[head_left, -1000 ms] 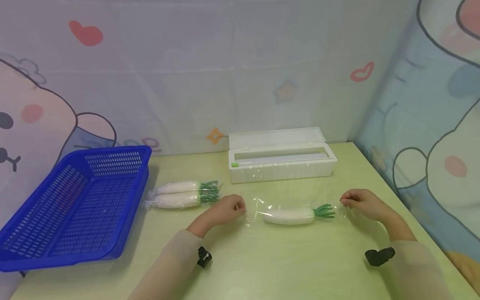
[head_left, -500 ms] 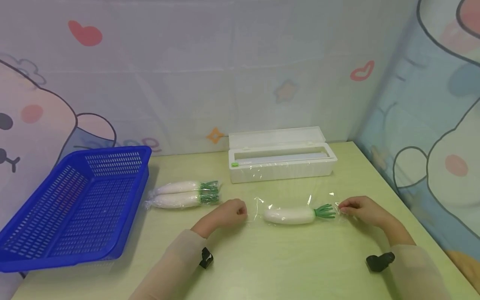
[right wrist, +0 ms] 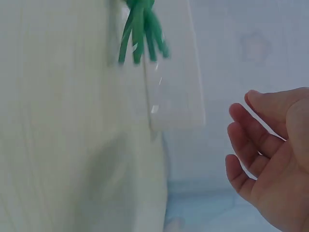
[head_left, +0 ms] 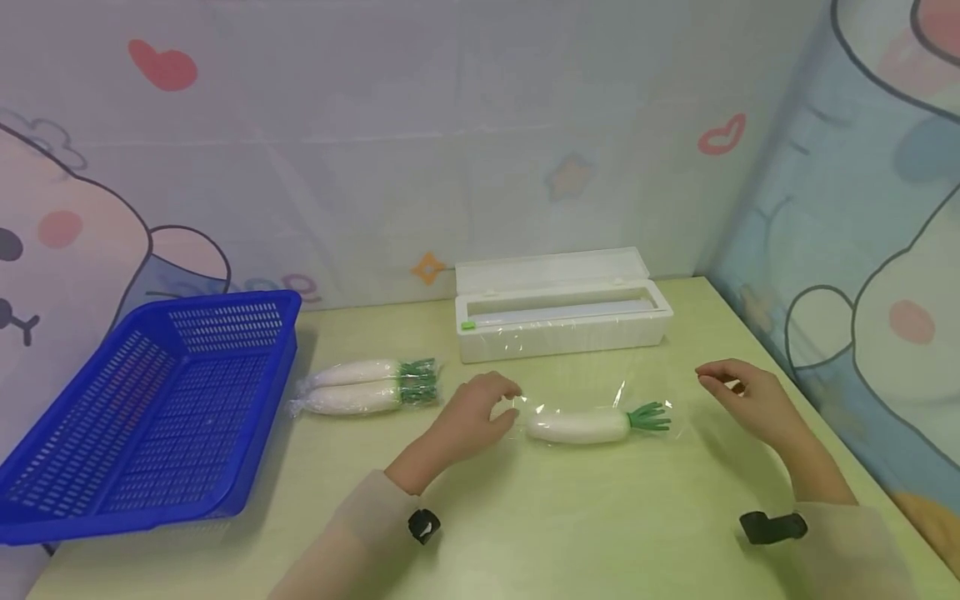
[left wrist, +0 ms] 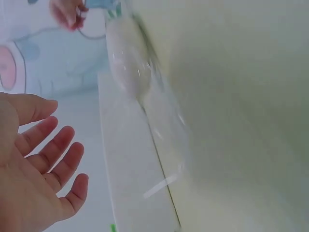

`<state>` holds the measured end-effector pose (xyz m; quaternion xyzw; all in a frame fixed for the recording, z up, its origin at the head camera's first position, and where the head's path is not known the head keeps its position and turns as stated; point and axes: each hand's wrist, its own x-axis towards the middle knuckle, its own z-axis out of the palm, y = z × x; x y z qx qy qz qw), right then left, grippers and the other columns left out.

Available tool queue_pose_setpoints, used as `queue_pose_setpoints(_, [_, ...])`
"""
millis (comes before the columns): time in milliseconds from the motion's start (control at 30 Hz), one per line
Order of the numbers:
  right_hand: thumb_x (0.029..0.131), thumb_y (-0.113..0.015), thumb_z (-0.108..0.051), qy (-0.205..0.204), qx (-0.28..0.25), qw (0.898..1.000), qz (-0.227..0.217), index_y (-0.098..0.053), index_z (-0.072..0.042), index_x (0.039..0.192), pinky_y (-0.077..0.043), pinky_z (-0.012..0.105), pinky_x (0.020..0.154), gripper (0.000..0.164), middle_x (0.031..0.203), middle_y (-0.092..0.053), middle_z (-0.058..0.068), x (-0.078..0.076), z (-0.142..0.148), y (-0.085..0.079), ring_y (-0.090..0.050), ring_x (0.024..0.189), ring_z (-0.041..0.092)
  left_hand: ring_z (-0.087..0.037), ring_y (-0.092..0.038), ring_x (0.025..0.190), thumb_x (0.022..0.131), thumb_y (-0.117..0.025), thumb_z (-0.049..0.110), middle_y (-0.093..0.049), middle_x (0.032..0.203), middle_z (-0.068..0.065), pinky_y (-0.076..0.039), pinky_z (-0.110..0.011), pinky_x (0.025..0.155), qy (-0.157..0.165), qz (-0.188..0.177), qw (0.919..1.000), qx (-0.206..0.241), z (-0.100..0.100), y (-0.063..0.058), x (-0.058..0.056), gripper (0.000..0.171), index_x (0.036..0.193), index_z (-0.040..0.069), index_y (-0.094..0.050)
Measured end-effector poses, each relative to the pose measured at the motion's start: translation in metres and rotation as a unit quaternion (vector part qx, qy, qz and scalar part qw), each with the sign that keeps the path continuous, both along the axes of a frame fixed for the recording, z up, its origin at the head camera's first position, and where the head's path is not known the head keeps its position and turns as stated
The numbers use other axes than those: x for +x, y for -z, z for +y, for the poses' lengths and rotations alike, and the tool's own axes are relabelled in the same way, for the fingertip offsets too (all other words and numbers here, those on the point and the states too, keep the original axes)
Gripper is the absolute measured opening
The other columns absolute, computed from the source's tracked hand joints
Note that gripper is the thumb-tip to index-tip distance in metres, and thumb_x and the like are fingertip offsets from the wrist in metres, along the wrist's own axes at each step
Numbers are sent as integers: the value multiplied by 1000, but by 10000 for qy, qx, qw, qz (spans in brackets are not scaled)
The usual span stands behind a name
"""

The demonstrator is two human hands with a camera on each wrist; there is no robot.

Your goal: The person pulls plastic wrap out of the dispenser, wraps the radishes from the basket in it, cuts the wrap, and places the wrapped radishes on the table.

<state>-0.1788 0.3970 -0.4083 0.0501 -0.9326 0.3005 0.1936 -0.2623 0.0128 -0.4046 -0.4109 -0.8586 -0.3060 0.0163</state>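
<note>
A white radish (head_left: 577, 427) with green stalks (head_left: 649, 417) lies on the table with clear cling film (head_left: 678, 421) around it. Just left of its rounded end is my left hand (head_left: 477, 417). In the left wrist view that hand's fingers (left wrist: 63, 162) are bent loosely, apart from the thumb, with nothing held. To the right of the stalks my right hand (head_left: 750, 402) hovers above the table, off the film. Its thumb and fingers (right wrist: 246, 128) are relaxed around bare air in the right wrist view.
Behind the radish stands a white cling film box (head_left: 562, 337), lid up, roll inside. Two wrapped radishes (head_left: 360, 387) lie side by side at the left. A blue plastic basket (head_left: 251, 475) stands farther left. Patterned cloth (head_left: 360, 167) closes the back and right.
Both hands have let go of the film and spread their fingers. My right hand has risen away from the stalks; my left has moved slightly toward the radish and upward.
</note>
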Motion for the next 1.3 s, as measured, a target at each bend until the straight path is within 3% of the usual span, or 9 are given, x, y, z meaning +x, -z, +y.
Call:
queue_pose_setpoints(167, [88,-67,-2,-708,286,9948,676,-70,-7,99,-47,23,69,13,93,-68,5,1,-38,-1,-56,82,-2,-23,-56,110,92,-62,18,-63,117,-4,-43,-41,85,367,557,9948,-772,22,3,19,29,119,11,-64])
queue_pose_setpoints(300, [82,-71,2,-1276,630,9876,665,-70,-8,96,-51,34,70,18,94,-68,3,1,-61,8,-62,86,13,-21,-53,116,91,-64,23,-59,126,-1,-43,-37,86,444,875,9833,-1536,33,7,28,36,127,17,-61])
queue_pose_setpoints(433, [77,-76,1,-1342,1279,9806,641,-70,-5,96,-52,41,77,20,98,-67,5,1,-74,17,-64,90,25,-20,-50,121,91,-64,25,-55,132,-1,-43,-39,90,315,935,9780,-1838,38,11,30,42,132,18,-57])
queue_pose_setpoints(533, [75,-79,-2,-1272,1645,9755,715,-71,-4,97,-51,44,79,23,100,-67,8,0,-77,22,-64,92,28,-20,-50,121,91,-64,25,-55,133,-1,-43,-40,91,227,920,9773,-1894,40,13,29,43,133,17,-56])
queue_pose_setpoints(867, [75,-80,-8,-1386,1748,9722,706,-70,-4,100,-52,45,79,27,99,-70,8,-10,-73,25,-65,92,28,-22,-50,122,93,-62,24,-54,134,-3,-43,-43,93,107,762,9779,-1944,44,16,20,45,136,15,-54])
queue_pose_setpoints(1300, [82,-76,-21,-1339,1578,9772,-466,-65,2,115,-49,51,89,42,112,-67,18,-30,-68,21,-62,106,38,-26,-52,121,93,-60,24,-55,137,-4,-44,-45,91,-60,423,9768,-2098,52,21,-1,45,136,14,-53])
